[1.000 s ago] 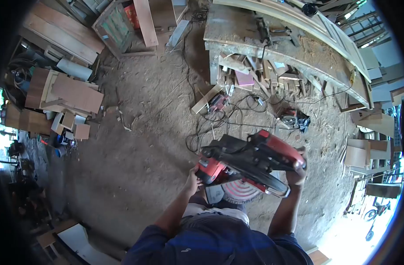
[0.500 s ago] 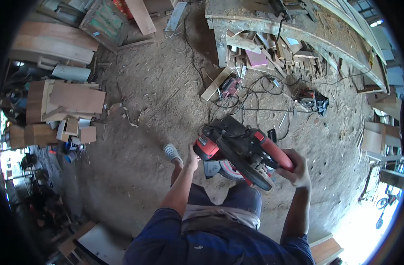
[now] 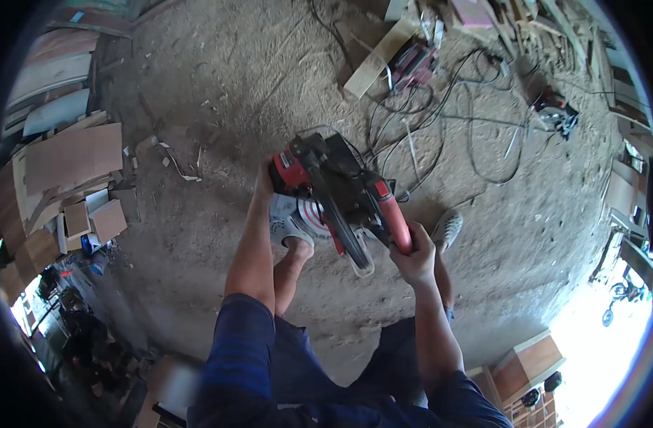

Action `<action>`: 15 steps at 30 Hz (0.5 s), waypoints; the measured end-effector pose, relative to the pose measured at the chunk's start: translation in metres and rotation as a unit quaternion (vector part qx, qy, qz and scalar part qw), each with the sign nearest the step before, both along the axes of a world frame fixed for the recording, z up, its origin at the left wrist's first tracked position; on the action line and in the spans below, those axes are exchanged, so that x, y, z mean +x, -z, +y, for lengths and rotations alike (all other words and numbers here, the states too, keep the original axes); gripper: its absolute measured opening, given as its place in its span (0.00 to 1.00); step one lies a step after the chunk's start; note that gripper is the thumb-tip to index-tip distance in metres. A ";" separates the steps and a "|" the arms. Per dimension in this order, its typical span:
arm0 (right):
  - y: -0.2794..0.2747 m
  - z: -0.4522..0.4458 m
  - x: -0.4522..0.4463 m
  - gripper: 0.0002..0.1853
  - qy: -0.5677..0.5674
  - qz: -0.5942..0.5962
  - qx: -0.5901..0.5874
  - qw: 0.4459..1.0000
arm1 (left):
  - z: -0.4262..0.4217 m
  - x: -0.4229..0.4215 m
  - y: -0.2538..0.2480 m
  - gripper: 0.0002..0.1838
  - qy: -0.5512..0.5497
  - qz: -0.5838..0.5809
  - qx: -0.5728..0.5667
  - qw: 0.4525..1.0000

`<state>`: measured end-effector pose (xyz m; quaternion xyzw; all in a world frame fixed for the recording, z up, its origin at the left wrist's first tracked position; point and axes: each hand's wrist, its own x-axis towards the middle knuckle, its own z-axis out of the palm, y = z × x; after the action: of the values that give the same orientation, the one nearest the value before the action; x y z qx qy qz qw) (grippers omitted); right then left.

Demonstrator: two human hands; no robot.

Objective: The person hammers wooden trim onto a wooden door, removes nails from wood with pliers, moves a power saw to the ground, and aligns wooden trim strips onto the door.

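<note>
A red and black power saw (image 3: 338, 165) is in both my hands, over the dirt floor in front of my legs. My left hand (image 3: 266, 180) is closed against the red motor housing on its left side, with most of the fingers hidden behind it. My right hand (image 3: 416, 255) wraps the lower end of the red handle. Between them the dark blade guard slants down toward me. A round disc with red and white rings (image 3: 310, 214) shows partly beneath the saw.
Cables loop over the dirt floor (image 3: 219, 78) beyond the saw. A red power tool (image 3: 414, 64) lies by a wooden board (image 3: 382, 57); another tool (image 3: 554, 113) sits further right. Stacked panels (image 3: 73, 160) and wood offcuts (image 3: 91, 217) stand at left. My shoes (image 3: 447, 228) are near the saw.
Both hands, still on the saw, have shifted left and away from my body, and the saw has turned more upright in view. My view has tipped down, and my feet are apart.
</note>
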<state>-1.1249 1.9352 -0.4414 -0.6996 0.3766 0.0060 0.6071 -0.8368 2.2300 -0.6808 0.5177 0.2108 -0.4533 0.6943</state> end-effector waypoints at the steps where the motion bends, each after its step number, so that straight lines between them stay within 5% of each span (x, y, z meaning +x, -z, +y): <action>1: 0.023 0.009 0.005 0.28 0.001 0.003 -0.003 1.000 | 0.010 0.015 0.033 0.36 -0.002 -0.028 0.034 0.999; 3: 0.062 0.020 0.010 0.27 -0.010 0.024 -0.017 1.000 | 0.027 0.020 0.100 0.35 -0.003 -0.076 0.101 0.992; 9: 0.093 0.052 0.044 0.38 -0.055 -0.014 -0.049 0.997 | 0.012 0.041 0.103 0.30 0.022 -0.046 0.146 0.988; 15: 0.105 0.058 0.086 0.36 -0.046 -0.026 -0.111 0.992 | 0.027 0.059 0.164 0.31 0.049 -0.082 0.108 0.990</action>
<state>-1.0391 1.9934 -0.5465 -0.7795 0.3265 -0.0259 0.5340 -0.7781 2.2568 -0.8450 0.6347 0.1755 -0.4173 0.6262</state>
